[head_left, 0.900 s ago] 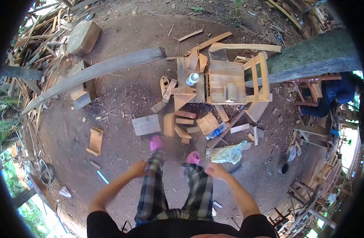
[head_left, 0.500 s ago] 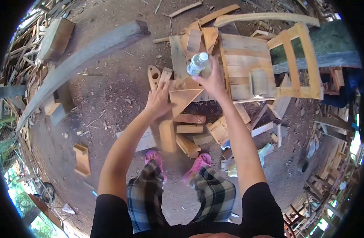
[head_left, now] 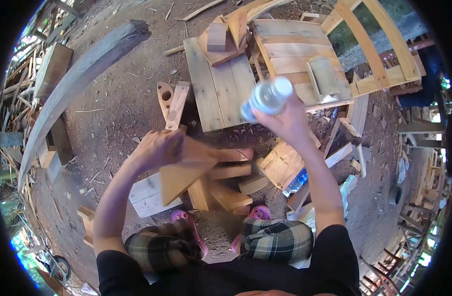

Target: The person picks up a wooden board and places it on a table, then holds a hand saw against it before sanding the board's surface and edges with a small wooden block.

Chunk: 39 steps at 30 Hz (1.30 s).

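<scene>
On the far left I see a long grey beam [head_left: 78,69] lying across the dirt. My left hand [head_left: 157,148] is closed around the top edge of a triangular wooden board [head_left: 184,172], which hangs above the pile of offcuts [head_left: 226,185] by my pink sandals [head_left: 258,213]. Beyond it stands a low plank table [head_left: 218,93]. My right hand [head_left: 285,123] grips a clear plastic bottle [head_left: 265,97], tilted, held over the table's near right corner. Further right sits a slatted wooden chair frame [head_left: 305,49].
</scene>
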Tool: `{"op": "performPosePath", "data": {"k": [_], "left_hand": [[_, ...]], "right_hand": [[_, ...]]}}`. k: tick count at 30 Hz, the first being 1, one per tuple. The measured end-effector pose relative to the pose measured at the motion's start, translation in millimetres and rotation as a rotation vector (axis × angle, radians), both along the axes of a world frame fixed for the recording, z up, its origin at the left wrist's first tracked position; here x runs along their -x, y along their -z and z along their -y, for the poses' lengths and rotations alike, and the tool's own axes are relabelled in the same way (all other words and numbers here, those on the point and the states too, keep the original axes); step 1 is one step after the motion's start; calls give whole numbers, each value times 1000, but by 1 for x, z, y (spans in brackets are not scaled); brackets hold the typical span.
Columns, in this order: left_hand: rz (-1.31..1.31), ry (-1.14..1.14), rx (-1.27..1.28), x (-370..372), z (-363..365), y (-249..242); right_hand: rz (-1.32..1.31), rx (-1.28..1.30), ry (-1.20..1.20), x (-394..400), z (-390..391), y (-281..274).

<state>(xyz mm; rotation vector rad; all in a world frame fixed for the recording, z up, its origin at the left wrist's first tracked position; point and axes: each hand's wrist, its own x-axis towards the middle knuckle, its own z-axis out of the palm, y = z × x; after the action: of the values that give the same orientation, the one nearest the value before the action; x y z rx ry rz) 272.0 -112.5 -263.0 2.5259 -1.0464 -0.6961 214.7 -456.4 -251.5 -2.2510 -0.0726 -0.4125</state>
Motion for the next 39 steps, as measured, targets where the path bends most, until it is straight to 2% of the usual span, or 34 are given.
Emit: {"op": "performPosePath", "data": {"k": [1, 6, 8, 9, 11, 13, 15, 16, 17, 18, 19, 20, 21, 22, 24, 26, 28, 30, 32, 34, 36, 37, 39], "left_hand": [[-105, 21, -210, 7, -8, -3], [-225, -17, -233, 16, -46, 27], [-296, 111, -298, 7, -42, 27], [-442, 143, -330, -4, -31, 26], [-566, -17, -76, -16, -1, 47], [-770, -474, 343, -20, 33, 74], [-453, -550, 196, -35, 66, 117], [-449, -547, 195, -37, 79, 143], [-337, -742, 229, -38, 92, 170], [-220, -938, 265, -40, 101, 175], [-218, -939, 265, -45, 103, 179], [-409, -1000, 432, -50, 104, 183], [-606, -1052, 596, -51, 106, 183], [-607, -1051, 588, -50, 106, 184], [-869, -1068, 953, -48, 107, 184], [-885, -1084, 972, -47, 110, 180], [-927, -1148, 1007, -44, 114, 169], [-976, -1095, 1014, -46, 113, 163], [-938, -1086, 1000, -47, 114, 139], [-970, -1068, 1029, -50, 113, 124], [-917, -1128, 1143, -48, 112, 89], [-1072, -1152, 1166, -47, 111, 72], [-1125, -1132, 1176, -47, 102, 55]], "right_hand": [[-39, 51, -3, 31, 5, -11], [-134, 152, 372, 140, 58, 14], [-136, 169, 547, 167, 97, 48], [-92, 115, 613, 169, 104, 56], [-35, 53, 684, 166, 123, 73], [-14, 120, 849, 162, 150, 94], [31, 117, 851, 149, 169, 97], [71, 119, 851, 143, 175, 98], [74, 117, 853, 139, 177, 98], [70, 84, 885, 134, 178, 98], [63, 50, 917, 128, 177, 97], [54, 13, 950, 122, 175, 98], [11, 8, 976, 116, 169, 90], [4, 4, 980, 112, 173, 94], [92, 10, 942, 104, 187, 108], [211, -27, 893, 95, 194, 115], [255, 104, 871, 91, 199, 118], [235, -7, 827, 88, 198, 124], [184, 70, 808, 90, 213, 154], [163, 19, 804, 94, 212, 161], [106, 170, 765, 101, 200, 154], [82, 178, 771, 103, 197, 151], [95, 246, 757, 103, 194, 152]]}}
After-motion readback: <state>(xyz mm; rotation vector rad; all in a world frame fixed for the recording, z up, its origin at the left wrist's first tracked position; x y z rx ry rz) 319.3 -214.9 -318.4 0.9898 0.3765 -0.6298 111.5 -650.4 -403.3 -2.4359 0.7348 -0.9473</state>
